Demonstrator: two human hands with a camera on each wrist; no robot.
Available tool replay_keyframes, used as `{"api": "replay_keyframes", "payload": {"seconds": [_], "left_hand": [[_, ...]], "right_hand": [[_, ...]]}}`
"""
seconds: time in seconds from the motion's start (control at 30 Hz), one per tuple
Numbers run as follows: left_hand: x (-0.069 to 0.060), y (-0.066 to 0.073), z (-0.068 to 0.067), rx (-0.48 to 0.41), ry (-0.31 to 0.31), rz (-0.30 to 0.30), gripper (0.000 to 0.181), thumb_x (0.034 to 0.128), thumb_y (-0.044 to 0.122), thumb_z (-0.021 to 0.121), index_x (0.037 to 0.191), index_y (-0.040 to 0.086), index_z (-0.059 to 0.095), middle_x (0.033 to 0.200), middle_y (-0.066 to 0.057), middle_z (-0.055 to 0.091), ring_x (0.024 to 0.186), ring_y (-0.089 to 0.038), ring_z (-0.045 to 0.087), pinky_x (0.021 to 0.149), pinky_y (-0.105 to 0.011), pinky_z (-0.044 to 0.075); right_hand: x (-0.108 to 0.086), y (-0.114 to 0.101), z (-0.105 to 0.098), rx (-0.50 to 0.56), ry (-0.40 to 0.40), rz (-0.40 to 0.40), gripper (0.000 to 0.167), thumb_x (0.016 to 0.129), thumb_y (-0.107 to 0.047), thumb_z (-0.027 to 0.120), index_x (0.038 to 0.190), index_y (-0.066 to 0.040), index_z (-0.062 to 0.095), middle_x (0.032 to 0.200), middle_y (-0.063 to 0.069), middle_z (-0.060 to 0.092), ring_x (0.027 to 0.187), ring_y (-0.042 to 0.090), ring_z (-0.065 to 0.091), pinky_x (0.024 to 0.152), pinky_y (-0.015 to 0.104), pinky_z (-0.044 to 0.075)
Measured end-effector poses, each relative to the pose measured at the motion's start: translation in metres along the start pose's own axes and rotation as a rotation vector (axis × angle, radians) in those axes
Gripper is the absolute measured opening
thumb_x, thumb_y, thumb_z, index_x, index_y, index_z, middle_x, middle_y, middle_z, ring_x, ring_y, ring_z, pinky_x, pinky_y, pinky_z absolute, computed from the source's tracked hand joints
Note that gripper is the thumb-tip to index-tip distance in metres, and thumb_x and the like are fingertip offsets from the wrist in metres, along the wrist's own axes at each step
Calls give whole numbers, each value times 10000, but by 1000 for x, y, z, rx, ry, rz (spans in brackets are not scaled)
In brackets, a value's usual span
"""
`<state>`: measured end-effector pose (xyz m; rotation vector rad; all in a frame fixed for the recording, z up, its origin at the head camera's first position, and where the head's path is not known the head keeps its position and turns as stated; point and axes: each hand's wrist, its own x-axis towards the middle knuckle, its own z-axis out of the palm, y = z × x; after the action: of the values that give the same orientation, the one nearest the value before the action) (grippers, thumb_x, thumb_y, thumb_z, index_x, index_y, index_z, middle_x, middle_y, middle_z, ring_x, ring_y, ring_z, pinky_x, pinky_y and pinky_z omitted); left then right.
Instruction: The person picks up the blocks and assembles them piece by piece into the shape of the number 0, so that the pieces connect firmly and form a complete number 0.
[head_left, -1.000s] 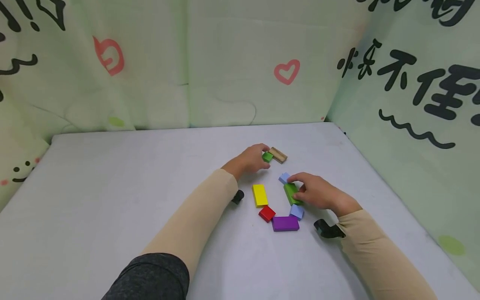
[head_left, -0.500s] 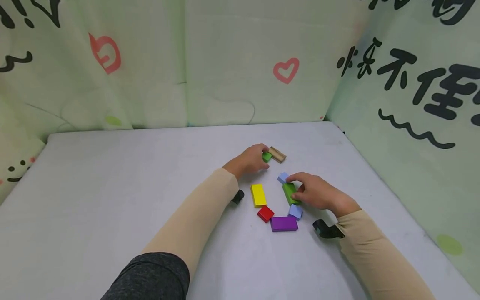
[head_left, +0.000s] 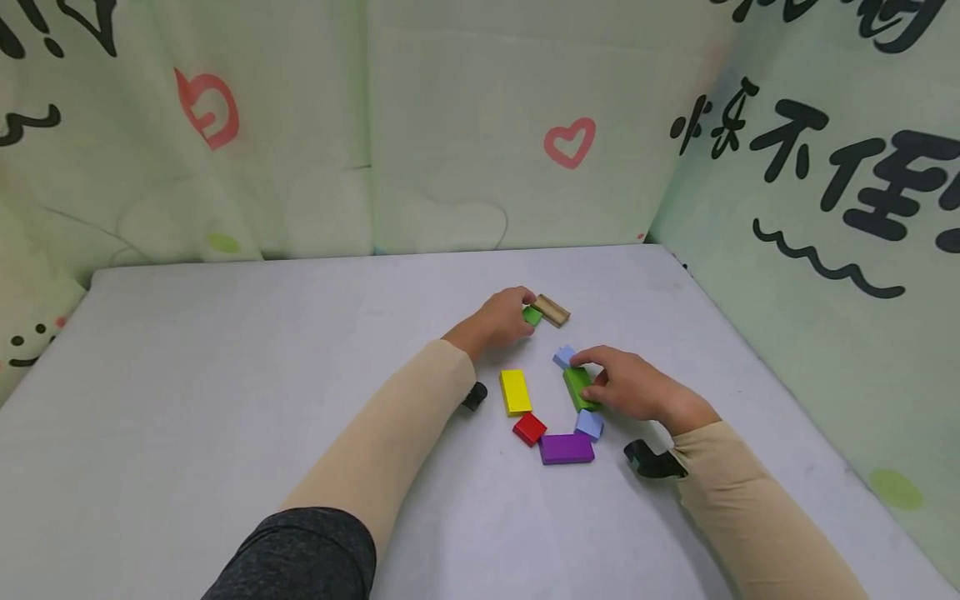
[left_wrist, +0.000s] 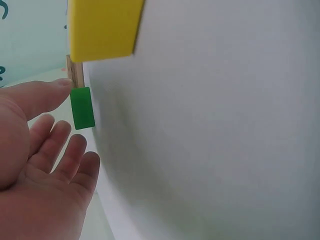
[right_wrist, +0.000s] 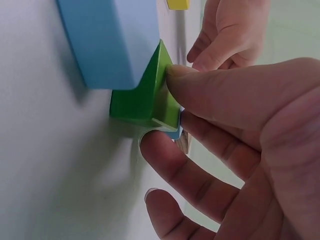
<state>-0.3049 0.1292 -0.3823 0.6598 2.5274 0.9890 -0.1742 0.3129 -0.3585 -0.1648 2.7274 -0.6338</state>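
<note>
My right hand (head_left: 637, 383) grips a long green block (head_left: 577, 388) between thumb and fingers; in the right wrist view, the thumb lies on that block's upper face. A light blue block (head_left: 564, 357) touches its far end, by the right fingertips, and another light blue block (head_left: 589, 424) meets its near end. Farther off, my left hand (head_left: 497, 319) rests around a small green block (left_wrist: 83, 108), fingers loosely bent. Whether they touch it is unclear; the left wrist view shows a gap below it. A wooden block (head_left: 551, 310) lies against the small green block.
A yellow block (head_left: 516, 392), a red block (head_left: 529, 429) and a purple block (head_left: 567, 449) continue the curved row on the white table (head_left: 225, 400). Black wrist cameras hang under both sleeves. Printed cloth (head_left: 450, 125) walls the back and sides.
The head view has shifted slightly. Both hands and the blocks keep practically the same places relative to each other.
</note>
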Motion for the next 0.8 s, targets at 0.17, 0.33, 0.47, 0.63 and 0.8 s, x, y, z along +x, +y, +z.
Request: {"api": "replay_keyframes", "payload": {"seconds": [0.17, 0.33, 0.47, 0.63, 0.8], "left_hand": [[0, 1, -1, 25, -12, 11, 478, 983, 128, 653, 1429, 76, 491, 1424, -82, 513, 1130, -204, 488, 1065, -331, 403], [1, 1, -2, 54, -21, 7, 443, 986, 130, 644, 1405, 76, 508, 1381, -78, 535, 1122, -193, 493, 1054, -315, 408], [1, 1, -1, 49, -27, 5, 421, 987, 126, 640, 1385, 75, 515, 1362, -75, 540, 1118, -194, 497, 1046, -311, 410], [0, 1, 0, 62, -24, 11, 387, 998, 115, 615, 1370, 68, 521, 1330, -77, 550, 1106, -195, 502, 1031, -302, 418], [-1, 2, 1, 68, -20, 14, 378, 1002, 99, 602, 1369, 62, 522, 1314, -78, 556, 1103, -196, 503, 1028, -301, 420]], "right_hand": [[1, 1, 0, -7, 3, -11, 481, 940, -126, 701, 1383, -34, 538, 1276, 172, 569, 964, 260, 586, 826, 404, 540], [1, 2, 0, 1, 5, -16, 481, 940, -126, 700, 1383, -37, 537, 1277, 167, 568, 963, 261, 578, 824, 404, 535], [0, 2, 0, 2, 4, -17, 483, 941, -131, 700, 1386, -39, 536, 1278, 167, 567, 964, 260, 578, 828, 406, 533], [0, 2, -1, 0, 6, -20, 480, 941, -125, 700, 1383, -34, 538, 1265, 166, 575, 957, 257, 580, 816, 398, 532], [-1, 2, -2, 0, 5, -20, 479, 941, -123, 698, 1383, -34, 537, 1251, 164, 580, 952, 253, 582, 810, 396, 530]]}}
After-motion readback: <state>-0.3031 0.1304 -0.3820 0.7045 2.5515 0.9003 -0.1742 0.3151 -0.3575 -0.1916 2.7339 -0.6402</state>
